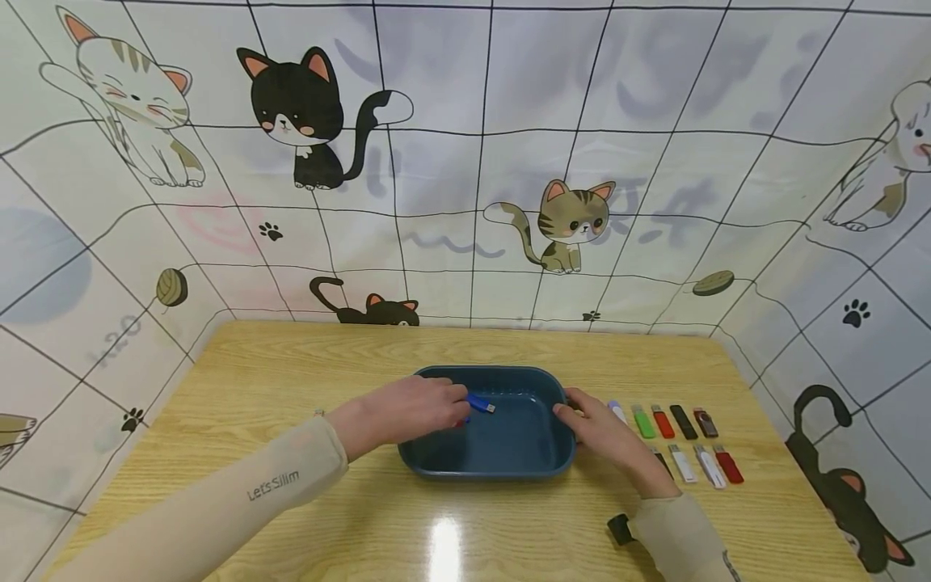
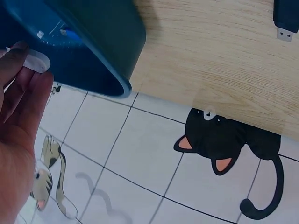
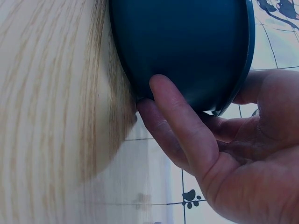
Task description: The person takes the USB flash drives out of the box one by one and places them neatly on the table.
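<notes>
My left hand (image 1: 410, 408) is inside the left part of a dark blue tray (image 1: 509, 453). It pinches a white USB stick (image 2: 37, 60) between thumb and fingers, seen in the left wrist view. A blue USB stick (image 1: 480, 403) with a metal plug lies in the tray beside the fingertips. A bit of red shows under that hand, too hidden to identify. My right hand (image 1: 604, 432) grips the tray's right end. Its thumb lies over the rim, while the fingers (image 3: 182, 116) are against the outer wall in the right wrist view.
To the right of the tray, several USB sticks lie in two rows on the wooden table (image 1: 254, 364), among them a green one (image 1: 643, 421) and a dark red one (image 1: 729, 465). A dark USB stick (image 2: 286, 16) lies left of the tray. Cat-patterned walls border the table.
</notes>
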The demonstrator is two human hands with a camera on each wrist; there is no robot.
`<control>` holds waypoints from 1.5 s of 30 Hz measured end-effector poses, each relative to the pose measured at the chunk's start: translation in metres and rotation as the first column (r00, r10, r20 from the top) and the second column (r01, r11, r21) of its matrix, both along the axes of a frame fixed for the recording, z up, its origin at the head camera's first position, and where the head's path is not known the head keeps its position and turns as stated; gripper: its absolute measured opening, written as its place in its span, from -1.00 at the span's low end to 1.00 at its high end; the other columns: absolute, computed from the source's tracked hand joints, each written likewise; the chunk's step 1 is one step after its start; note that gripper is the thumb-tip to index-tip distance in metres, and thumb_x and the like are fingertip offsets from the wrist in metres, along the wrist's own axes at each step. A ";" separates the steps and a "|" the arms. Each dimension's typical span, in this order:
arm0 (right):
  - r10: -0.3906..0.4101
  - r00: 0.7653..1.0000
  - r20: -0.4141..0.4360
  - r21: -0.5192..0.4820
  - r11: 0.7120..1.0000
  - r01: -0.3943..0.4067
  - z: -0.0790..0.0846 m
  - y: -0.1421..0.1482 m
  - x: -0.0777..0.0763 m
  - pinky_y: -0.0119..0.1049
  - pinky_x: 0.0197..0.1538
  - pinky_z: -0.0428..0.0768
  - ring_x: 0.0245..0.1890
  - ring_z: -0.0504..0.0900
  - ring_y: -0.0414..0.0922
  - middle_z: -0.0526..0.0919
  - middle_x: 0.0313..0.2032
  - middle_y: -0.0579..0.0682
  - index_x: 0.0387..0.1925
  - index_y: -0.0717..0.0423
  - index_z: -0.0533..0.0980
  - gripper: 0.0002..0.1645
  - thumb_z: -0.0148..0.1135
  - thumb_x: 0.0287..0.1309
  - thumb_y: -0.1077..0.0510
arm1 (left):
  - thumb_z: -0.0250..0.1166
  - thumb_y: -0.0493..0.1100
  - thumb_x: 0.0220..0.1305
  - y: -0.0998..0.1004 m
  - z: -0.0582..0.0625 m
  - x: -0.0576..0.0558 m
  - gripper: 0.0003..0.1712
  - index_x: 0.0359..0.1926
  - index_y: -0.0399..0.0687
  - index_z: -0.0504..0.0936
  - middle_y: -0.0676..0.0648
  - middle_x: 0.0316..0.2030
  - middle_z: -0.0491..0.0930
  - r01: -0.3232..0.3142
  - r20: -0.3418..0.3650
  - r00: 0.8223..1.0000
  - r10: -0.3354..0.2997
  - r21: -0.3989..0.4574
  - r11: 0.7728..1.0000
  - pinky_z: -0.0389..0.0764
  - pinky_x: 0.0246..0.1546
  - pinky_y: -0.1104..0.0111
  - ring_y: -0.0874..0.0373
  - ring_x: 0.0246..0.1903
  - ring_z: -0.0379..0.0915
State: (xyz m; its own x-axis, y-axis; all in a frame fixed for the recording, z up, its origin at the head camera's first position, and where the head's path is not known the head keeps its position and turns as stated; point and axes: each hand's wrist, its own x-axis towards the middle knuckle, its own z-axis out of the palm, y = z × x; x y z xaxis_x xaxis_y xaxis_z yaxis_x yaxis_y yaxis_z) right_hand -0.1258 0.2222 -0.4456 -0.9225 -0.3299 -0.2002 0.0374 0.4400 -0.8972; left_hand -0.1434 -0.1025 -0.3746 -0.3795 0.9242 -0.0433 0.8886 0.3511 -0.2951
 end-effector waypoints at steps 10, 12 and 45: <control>-0.008 1.000 0.012 0.000 1.000 0.008 0.000 -0.001 0.001 -0.02 -0.09 0.77 0.22 0.55 0.31 0.32 0.37 0.49 0.49 0.42 0.16 -0.34 0.00 0.61 0.08 | 0.45 -0.12 0.34 -0.027 0.006 0.000 -0.84 -0.12 -0.04 0.70 0.06 -0.27 0.60 -0.029 0.025 0.999 0.025 0.167 0.986 0.61 -0.26 0.55 0.26 -0.28 0.52; -0.020 1.000 0.018 0.004 1.000 0.020 0.000 -0.001 0.000 -0.02 -0.09 0.77 0.22 0.55 0.30 0.33 0.37 0.47 0.49 0.40 0.17 -0.34 0.00 0.61 0.07 | 0.46 -0.15 0.33 -0.033 0.005 0.000 -0.86 -0.16 -0.05 0.70 0.05 -0.27 0.60 -0.043 0.062 0.998 0.030 0.230 0.972 0.62 -0.27 0.54 0.25 -0.28 0.53; -0.041 0.998 0.038 0.031 0.999 0.040 -0.001 -0.002 -0.003 -0.03 -0.09 0.77 0.27 0.50 0.32 0.28 0.42 0.45 0.51 0.35 0.17 -0.33 -0.02 0.62 0.02 | 0.49 -0.23 0.26 -0.128 -0.032 0.027 -0.85 -0.20 -0.17 0.70 0.03 -0.36 0.64 -0.710 0.488 0.703 0.517 0.520 0.474 0.64 -0.41 0.32 0.24 -0.42 0.57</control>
State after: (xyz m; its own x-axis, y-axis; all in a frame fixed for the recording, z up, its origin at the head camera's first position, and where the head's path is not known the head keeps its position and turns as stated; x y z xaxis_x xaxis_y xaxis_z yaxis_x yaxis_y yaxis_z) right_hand -0.1285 0.2205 -0.4465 -0.9263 -0.2858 -0.2454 0.0901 0.4643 -0.8811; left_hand -0.1164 -0.2309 -0.4066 -0.9248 0.2728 0.2652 0.3642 0.8364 0.4097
